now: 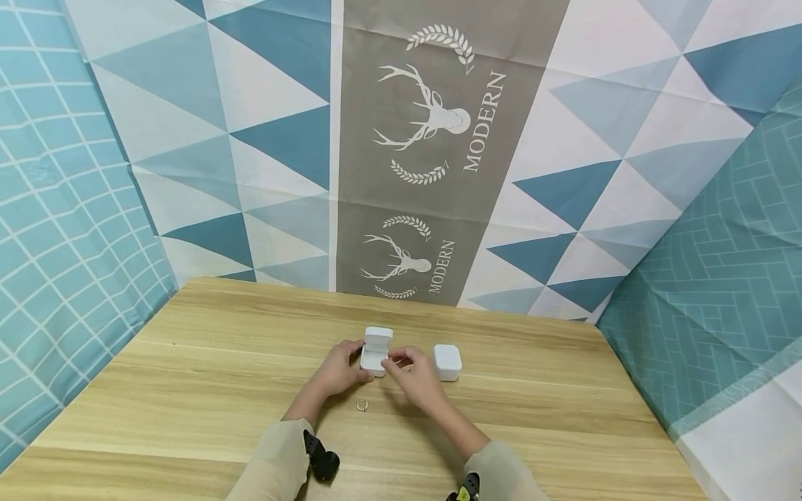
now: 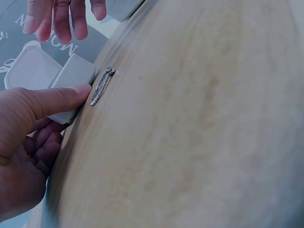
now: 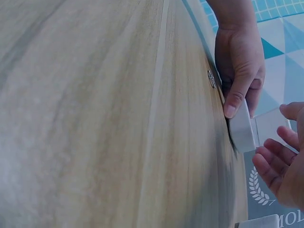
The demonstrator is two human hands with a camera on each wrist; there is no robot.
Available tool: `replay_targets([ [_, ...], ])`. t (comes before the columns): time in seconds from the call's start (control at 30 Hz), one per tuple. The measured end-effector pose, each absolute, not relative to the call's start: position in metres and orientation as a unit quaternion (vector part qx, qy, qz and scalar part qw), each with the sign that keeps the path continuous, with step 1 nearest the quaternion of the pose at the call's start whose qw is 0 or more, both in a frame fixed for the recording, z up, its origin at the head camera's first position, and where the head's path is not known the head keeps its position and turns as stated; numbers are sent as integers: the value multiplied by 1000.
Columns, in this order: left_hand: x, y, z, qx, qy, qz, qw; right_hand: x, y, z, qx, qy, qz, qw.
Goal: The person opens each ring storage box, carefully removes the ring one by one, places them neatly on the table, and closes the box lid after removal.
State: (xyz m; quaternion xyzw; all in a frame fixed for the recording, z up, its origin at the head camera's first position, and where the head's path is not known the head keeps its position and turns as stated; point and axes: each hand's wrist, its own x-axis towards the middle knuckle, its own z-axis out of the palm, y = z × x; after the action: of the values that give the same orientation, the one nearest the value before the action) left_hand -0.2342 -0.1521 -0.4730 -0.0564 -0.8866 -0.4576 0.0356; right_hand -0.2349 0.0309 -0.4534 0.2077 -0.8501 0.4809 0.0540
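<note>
A small white jewellery box [image 1: 379, 333] stands on the table with its lid raised. My left hand [image 1: 338, 367] grips it from the left, thumb on the near side in the left wrist view and fingers behind it. Beside its right edge is my right hand [image 1: 416, 379], fingers loosely bent at the opening; nothing shows in them in the wrist views. Closer to me on the table lies a silvery ring [image 2: 101, 88] set with small stones, touched by neither hand. The box's inside is pale, and what it holds cannot be made out.
A second white box [image 1: 447, 362], closed, stands right of my right hand. The wooden table [image 1: 188, 390] ends at a patterned cloth wall [image 1: 401, 139] behind, with tile-print cloth [image 1: 56, 209] on the left and teal cloth [image 1: 720, 243] on the right.
</note>
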Motion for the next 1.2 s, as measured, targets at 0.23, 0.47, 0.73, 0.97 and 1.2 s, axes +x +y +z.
replay_targets([
  [0.23, -235, -152, -474, -54, -886, -460, 33, -238, 31, -451, 176, -839, 513, 52],
  [0.47, -235, -152, -472, -53, -887, -457, 29, -240, 31, -449, 161, -840, 517, 44],
  [0.73, -236, -151, -473, -50, -888, -457, 25, -249, 29, -449, 139, -838, 527, 33],
  [0.97, -235, -152, -474, -52, -887, -458, 27, -254, 27, -448, 131, -832, 538, 31],
  [1.2, -235, -153, -474, -51, -887, -459, 26, -256, 23, -444, 109, -834, 541, 13],
])
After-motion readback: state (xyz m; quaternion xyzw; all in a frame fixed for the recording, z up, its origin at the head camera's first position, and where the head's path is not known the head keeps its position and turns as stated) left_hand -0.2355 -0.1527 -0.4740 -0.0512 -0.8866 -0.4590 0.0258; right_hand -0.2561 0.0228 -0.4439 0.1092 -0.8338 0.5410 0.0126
